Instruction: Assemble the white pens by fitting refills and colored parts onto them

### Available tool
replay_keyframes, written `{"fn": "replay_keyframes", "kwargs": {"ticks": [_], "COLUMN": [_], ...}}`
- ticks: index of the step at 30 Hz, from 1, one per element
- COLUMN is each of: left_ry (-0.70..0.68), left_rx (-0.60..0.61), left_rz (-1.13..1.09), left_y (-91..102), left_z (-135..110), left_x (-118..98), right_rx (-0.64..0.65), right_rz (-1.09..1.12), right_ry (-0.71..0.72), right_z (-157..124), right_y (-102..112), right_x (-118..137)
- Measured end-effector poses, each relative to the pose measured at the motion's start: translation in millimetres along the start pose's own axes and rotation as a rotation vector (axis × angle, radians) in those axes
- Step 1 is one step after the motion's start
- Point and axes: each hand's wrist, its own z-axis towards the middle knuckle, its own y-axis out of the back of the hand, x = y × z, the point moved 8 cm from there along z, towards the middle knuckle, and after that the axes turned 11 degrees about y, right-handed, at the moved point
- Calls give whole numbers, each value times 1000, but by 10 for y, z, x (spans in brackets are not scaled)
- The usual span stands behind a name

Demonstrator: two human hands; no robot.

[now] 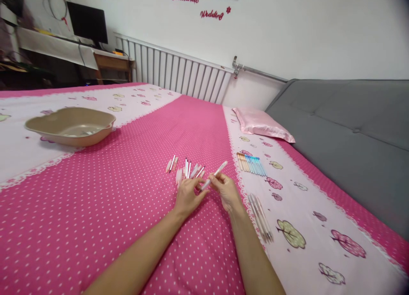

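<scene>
A slim white pen [218,170] slants up to the right between my hands. My right hand [226,192] pinches it around the middle. At its lower end, my left hand [188,197] has thumb and forefinger closed around the barrel; the tip is partly hidden there. Just beyond my left hand lie loose pen parts: pinkish clear barrels [179,176] and thin white refills [187,167] with dark ends. My left hand covers some of them. To the right of my right forearm lies a row of whitish assembled pens [260,218].
Farther right is a neat row of blue and orange pens [252,164]. A beige plastic basin [73,127] stands on the bed at the left, with something small inside. A pink pillow [262,124] lies by the grey headboard [345,129]. The pink dotted bedspread [134,201] is slightly wrinkled.
</scene>
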Motion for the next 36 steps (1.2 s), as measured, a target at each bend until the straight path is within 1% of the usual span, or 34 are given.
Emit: {"fn": "replay_keyframes", "kwargs": {"ticks": [4, 9, 11, 13, 16, 18, 21, 25, 27, 29, 34, 36], "left_ry": [57, 70, 94, 161, 295, 358, 383, 319, 288, 283, 372, 413], "left_rx": [-18, 50, 113, 208, 363, 403, 343, 232, 159, 121, 208, 225], "left_rz": [-41, -85, -136, -240, -485, -633, -710, -615, -568, -545, -515, -518], "left_y": [27, -12, -56, -127, -247, -277, -229, -153, -109, -87, -147, -158], "left_z": [10, 2, 0, -3, -22, -27, -8, 18, 31, 38, 25, 13], "left_x": [42, 36, 56, 105, 168, 180, 183, 160, 164, 181, 246, 274], "right_rx": [-32, -16, -5, 5, 18, 34, 41, -5, -10, -7, -3, 1], "right_rz": [-34, -135, -124, -90, -49, -29, 1, 45, 49, 35, 14, 22], "right_ry": [12, 77, 82, 79, 69, 51, 18, 9, 9, 14, 19, 14], "right_z": [7, 40, 49, 53, 47, 35, 19, 27, 34, 39, 30, 24], "right_y": [33, 66, 63, 54, 36, 13, -9, 23, 34, 40, 36, 28], "right_x": [8, 46, 43, 41, 49, 48, 39, 27, 18, 15, 23, 24]}}
